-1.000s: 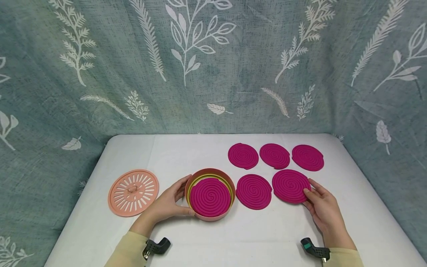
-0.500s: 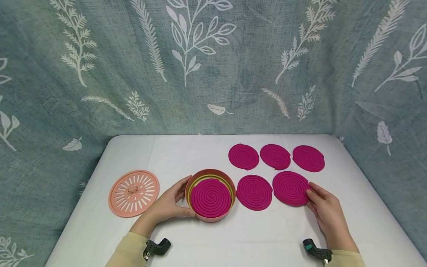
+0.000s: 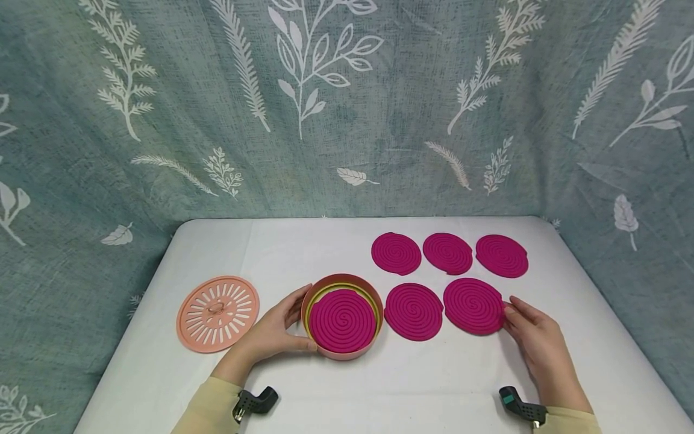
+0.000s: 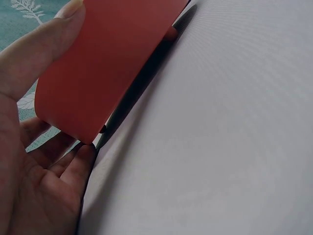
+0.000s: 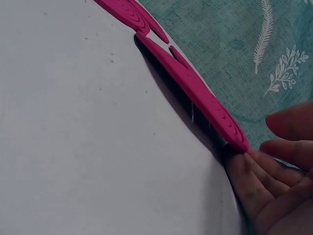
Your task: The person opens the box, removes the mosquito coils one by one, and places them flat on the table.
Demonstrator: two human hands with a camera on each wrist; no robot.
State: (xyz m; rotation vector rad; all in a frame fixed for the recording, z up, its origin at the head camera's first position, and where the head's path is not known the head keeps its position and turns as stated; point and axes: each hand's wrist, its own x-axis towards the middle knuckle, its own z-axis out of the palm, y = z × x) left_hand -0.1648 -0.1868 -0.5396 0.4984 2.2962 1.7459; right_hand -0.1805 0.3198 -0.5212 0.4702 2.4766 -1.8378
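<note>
- Here on the left, the left hand (image 3: 279, 328) has a firm hold on a round reddish-pink bowl (image 3: 340, 356), thumb on the near side, fingers wrapped round the far side.
- Over on the right, the right hand (image 3: 537, 340) is fingertips-first at the right edge of a pink spiral mat (image 3: 473, 306); whether it pinches that edge, I cannot tell.
- From the right wrist, a dark shadow runs under that mat, and the uppermost finger or thumb stands clear of it.
- Inside the bowl, a yellow rim (image 3: 343, 284) circles another spiral mat (image 3: 343, 321).
- Right in between, the middle mat (image 3: 414, 311) lies just beside both the bowl and the mat by the right hand.
- Beyond, a neat far row: left mat (image 3: 396, 254), centre mat (image 3: 447, 254), right mat (image 3: 502, 256), all flat.
- Out on the left, a peach slotted lid (image 3: 219, 314) with a small handle (image 3: 215, 308) lies near the left forearm.
- Pale yellow sleeves (image 3: 211, 410) and black wrist cameras (image 3: 255, 402) on both arms, white table (image 3: 412, 380) below, leaf-print blue-green curtain (image 3: 390, 144) across the far side.
</note>
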